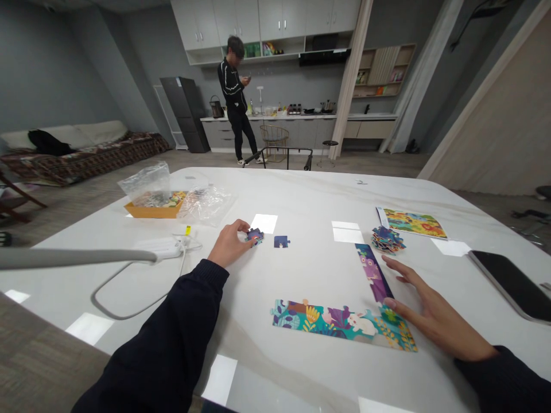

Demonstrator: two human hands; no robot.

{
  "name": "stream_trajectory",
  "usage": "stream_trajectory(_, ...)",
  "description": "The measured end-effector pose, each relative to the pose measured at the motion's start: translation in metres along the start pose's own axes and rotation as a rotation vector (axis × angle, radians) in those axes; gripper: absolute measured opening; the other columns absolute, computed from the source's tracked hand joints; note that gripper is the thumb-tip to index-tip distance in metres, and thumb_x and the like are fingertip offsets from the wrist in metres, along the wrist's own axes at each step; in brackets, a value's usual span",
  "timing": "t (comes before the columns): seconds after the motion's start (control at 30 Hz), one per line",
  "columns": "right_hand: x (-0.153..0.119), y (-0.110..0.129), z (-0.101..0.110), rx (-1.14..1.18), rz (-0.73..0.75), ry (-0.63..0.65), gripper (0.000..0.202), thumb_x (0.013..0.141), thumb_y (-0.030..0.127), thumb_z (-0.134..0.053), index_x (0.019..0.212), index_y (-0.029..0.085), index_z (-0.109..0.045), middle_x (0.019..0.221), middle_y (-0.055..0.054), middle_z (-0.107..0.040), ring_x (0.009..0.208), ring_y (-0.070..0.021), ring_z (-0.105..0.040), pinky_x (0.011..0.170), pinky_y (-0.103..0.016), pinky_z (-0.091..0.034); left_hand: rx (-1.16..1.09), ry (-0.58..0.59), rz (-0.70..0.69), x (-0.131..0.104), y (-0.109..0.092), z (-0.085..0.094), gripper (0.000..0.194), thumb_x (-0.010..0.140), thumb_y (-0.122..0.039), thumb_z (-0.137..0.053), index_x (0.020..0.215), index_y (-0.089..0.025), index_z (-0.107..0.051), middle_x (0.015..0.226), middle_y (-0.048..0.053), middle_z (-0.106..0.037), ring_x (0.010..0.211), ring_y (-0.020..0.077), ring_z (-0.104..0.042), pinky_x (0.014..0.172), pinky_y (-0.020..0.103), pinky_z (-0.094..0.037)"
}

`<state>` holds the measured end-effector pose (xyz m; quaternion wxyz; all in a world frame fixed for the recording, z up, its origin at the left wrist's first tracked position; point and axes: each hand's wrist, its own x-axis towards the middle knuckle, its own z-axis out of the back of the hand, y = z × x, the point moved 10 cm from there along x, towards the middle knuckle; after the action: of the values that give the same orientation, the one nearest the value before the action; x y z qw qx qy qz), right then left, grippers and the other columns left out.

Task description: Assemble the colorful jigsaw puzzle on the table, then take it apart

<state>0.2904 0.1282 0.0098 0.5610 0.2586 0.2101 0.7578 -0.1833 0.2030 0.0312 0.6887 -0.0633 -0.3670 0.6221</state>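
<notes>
My left hand (pixel 231 242) grips a small stack of jigsaw puzzle pieces (pixel 255 236) between thumb and fingers, low over the white table. Just right of it a single dark blue puzzle piece (pixel 282 242) lies flat. My right hand (pixel 424 304) is open, fingers spread, at the right end of an L-shaped joined puzzle strip (pixel 331 322). Its thumb covers part of the corner. The strip shows a white rabbit along the near side and a purple figure up the right arm. Beyond my right fingers sits a heap of puzzle pieces (pixel 388 240).
An orange box (pixel 152 212) with pieces and plastic bags (pixel 205 205) stands at the far left. A power strip (pixel 161 248) with a cable lies nearer. A picture sheet (pixel 413 222) and a tablet (pixel 512 281) lie right. A person (pixel 235 97) stands beyond the table.
</notes>
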Motion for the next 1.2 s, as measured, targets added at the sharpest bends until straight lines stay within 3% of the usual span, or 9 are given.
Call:
stream_trajectory(0.2,0.000,-0.002,-0.002,0.015,0.007,0.008,0.083,0.091,0.067,-0.064,0.161,0.033,-0.037,0.166,-0.012,-0.043,0.137,-0.0409,-0.059,0.114,-0.059,-0.051,0.002,0.062,-0.171,-0.011,-0.052,0.000,0.026,0.082,-0.032,-0.078,0.104,-0.026,-0.064,0.104,0.004,-0.074,0.101,0.0267,-0.067,0.088,0.041,-0.056)
stream_trajectory(0.3,0.000,-0.002,-0.002,0.015,-0.002,0.014,0.083,0.092,0.067,-0.064,0.161,0.033,-0.036,0.167,-0.012,-0.043,0.138,-0.0412,-0.059,0.114,-0.060,-0.051,-0.069,0.128,-0.216,-0.019,-0.070,-0.011,0.026,0.083,-0.031,-0.078,0.106,-0.027,-0.066,0.107,0.004,-0.073,0.101,0.0258,-0.067,0.090,0.040,-0.056)
stream_trajectory(0.4,0.000,0.000,-0.002,0.012,0.006,0.010,0.082,0.092,0.067,-0.064,0.161,0.032,-0.037,0.166,-0.012,-0.044,0.138,-0.0416,-0.058,0.114,-0.060,-0.051,-0.115,0.225,-0.283,-0.027,-0.081,-0.029,0.028,0.084,-0.032,-0.078,0.110,-0.029,-0.068,0.112,0.004,-0.074,0.109,0.0267,-0.066,0.102,0.044,-0.053)
stream_trajectory(0.6,0.000,0.000,-0.002,-0.003,-0.002,0.008,0.082,0.091,0.068,-0.063,0.161,0.032,-0.038,0.166,-0.011,-0.044,0.139,-0.0409,-0.058,0.115,-0.058,-0.051,-0.067,0.290,-0.374,-0.033,-0.085,-0.047,0.012,0.087,-0.032,-0.077,0.099,-0.030,-0.079,0.112,0.003,-0.076,0.110,0.0267,-0.066,0.117,0.054,-0.041)
stream_trajectory(1.0,0.000,-0.002,-0.004,0.020,-0.012,0.028,0.081,0.092,0.068,-0.063,0.160,0.032,-0.037,0.167,-0.011,-0.042,0.143,-0.0401,-0.054,0.119,-0.059,-0.045,-0.053,0.296,-0.377,-0.034,-0.087,-0.051,0.013,0.093,-0.031,-0.071,0.103,-0.030,-0.079,0.124,0.005,-0.074,0.118,0.0288,-0.063,0.116,0.057,-0.041)
stream_trajectory(1.2,0.000,-0.003,-0.005,0.002,-0.017,0.029,0.082,0.092,0.068,-0.063,0.161,0.032,-0.036,0.167,-0.011,-0.042,0.144,-0.0399,-0.053,0.121,-0.060,-0.043,-0.059,0.303,-0.368,-0.035,-0.092,-0.053,0.011,0.094,-0.028,-0.069,0.102,-0.028,-0.076,0.128,0.004,-0.075,0.120,0.0306,-0.061,0.109,0.053,-0.049)
